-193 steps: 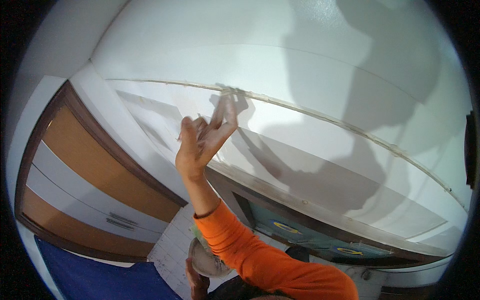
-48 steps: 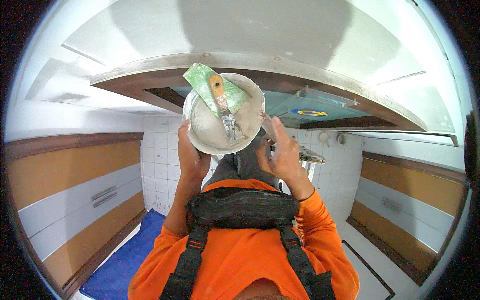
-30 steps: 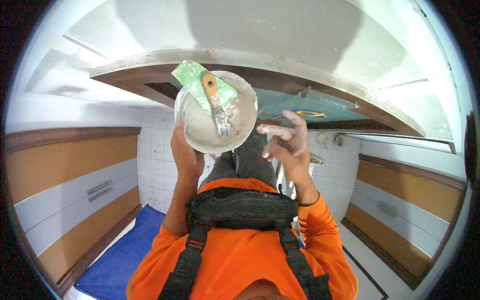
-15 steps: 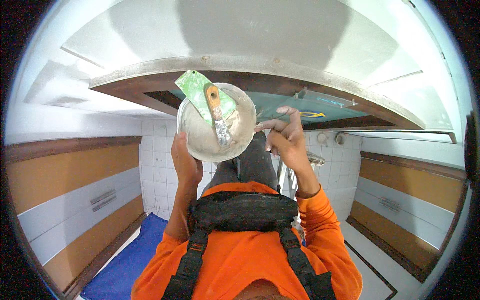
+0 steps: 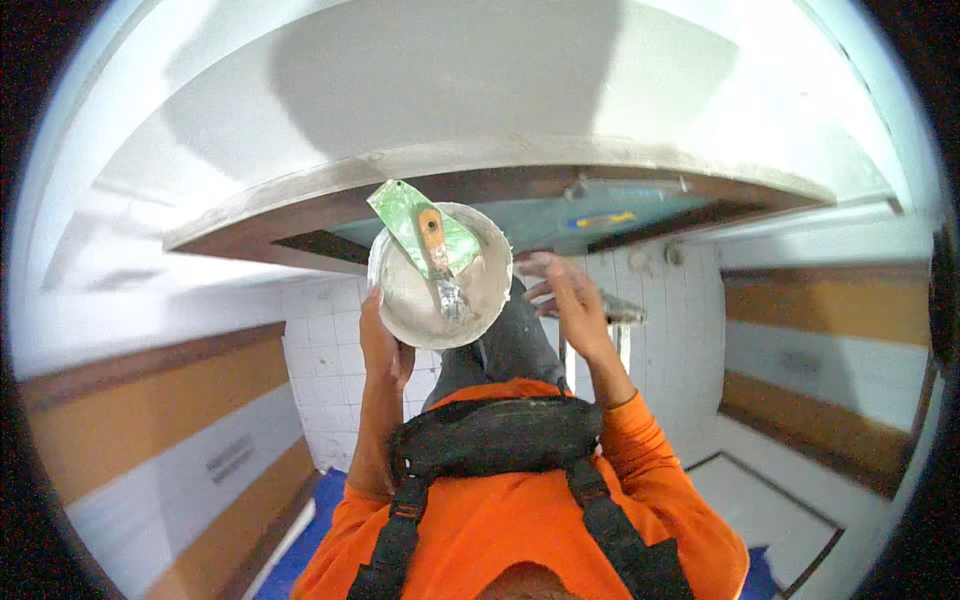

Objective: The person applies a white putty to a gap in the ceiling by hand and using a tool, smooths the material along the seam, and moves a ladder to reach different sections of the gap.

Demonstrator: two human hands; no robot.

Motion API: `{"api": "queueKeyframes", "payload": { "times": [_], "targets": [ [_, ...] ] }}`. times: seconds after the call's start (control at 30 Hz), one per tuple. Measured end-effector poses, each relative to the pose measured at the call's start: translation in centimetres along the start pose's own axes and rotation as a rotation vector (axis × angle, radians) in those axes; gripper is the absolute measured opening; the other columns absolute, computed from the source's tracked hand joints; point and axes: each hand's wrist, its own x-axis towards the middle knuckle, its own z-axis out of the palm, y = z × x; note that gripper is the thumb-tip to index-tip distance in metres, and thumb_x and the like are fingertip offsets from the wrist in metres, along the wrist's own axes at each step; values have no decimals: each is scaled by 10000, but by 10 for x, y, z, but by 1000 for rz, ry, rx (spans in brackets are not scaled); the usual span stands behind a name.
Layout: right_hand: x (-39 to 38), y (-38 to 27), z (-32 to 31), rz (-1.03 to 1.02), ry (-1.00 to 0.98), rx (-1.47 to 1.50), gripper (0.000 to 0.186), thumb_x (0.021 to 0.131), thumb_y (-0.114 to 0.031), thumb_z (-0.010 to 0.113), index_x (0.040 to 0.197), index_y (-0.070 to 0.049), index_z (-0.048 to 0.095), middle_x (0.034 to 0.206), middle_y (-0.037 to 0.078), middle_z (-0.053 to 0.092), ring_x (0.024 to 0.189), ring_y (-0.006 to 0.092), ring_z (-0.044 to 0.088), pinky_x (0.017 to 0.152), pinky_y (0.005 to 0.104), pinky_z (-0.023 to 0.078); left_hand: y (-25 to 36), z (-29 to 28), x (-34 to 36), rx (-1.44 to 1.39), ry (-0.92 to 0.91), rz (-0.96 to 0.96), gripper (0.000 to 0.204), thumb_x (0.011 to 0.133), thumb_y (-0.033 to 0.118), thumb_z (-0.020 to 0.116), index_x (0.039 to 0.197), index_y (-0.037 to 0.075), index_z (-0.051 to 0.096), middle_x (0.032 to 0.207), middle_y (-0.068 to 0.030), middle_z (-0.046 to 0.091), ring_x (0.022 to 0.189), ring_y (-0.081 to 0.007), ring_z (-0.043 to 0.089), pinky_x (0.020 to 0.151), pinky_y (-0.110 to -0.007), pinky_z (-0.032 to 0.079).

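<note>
Hands up front of the body, one each side of the bucket. Left hand (image 5: pixel 385 345) grasping the white bucket (image 5: pixel 498 262) by its near left side. Right hand (image 5: pixel 572 302) free, fingers loosely bent and a bit blurred, just beside the bucket's right rim; can't tell if fingertips touch it. Bucket held over the lap, mouth up, with off-white paste (image 5: pixel 412 308) inside. Scraper (image 5: pixel 438 262) in bucket: wooden handle crossing a green sheet (image 5: pixel 405 220), smeared metal blade pointing toward the body. Sheet tilted, upper left corner sticking out past rim.

Orange sleeves and top (image 5: pixel 500 510), black pouch (image 5: pixel 495 435) with straps across the chest, dark trousers (image 5: pixel 520 340) under the bucket. Grey metallic object (image 5: pixel 625 312) just right of right hand, too blurred to name. White tiles (image 5: pixel 330 345) below. Beyond bucket: dark brown frame (image 5: pixel 500 182) around greenish glass, white wall (image 5: pixel 680 90) with large shadow. Brown-and-grey panels left (image 5: pixel 170 420) and right; blue cloth (image 5: pixel 325 520) lower left.
</note>
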Motion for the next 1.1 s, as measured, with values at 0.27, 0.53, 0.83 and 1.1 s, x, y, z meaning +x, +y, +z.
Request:
{"api": "queueKeyframes", "payload": {
  "times": [0.27, 0.53, 0.83, 1.1],
  "targets": [
    [-73, -3, -57, -258, 789, -357, 288, 1066, -245, 478, 1145, -7, 619, 1016, 104, 733, 732, 110, 645, 601, 255, 506, 17, -15, 35, 28, -308, -77, 556, 1042, 355, 420, 1424, -50, 429, 1400, -185, 551, 1287, -272, 554, 1087, -401, 434],
    [-34, 247, -34, 589, 993, -911, 658, 989, -563, 447, 1281, 11, 583, 1241, 294, 639, 1190, 431, 615, 974, 483, 489, -7, -94, 167, 760, -726, -161, 549, 1031, 337, 451, 1399, -69, 478, 1338, -194, 597, 1242, -266, 571, 1082, -376, 410],
    [4, 344, 26, 730, 1094, -974, 708, 1032, -585, 264, 1026, -71, 751, 1030, 271, 706, 1052, 452, 645, 972, 609, 406, -12, -86, 229, 766, -974, -795, 472, 1032, 192, 499, 1461, 19, 407, 1328, -144, 588, 1236, -214, 570, 1086, -379, 441],
    [14, 289, 54, 809, 1044, -781, 678, 1006, -631, 285, 1074, -142, 749, 1088, 210, 717, 1139, 432, 627, 1027, 590, 375, -23, -81, 256, 907, -1139, -887, 509, 1060, 346, 507, 1481, 79, 406, 1361, -68, 556, 1229, -161, 544, 1043, -376, 468]
  ]
}}
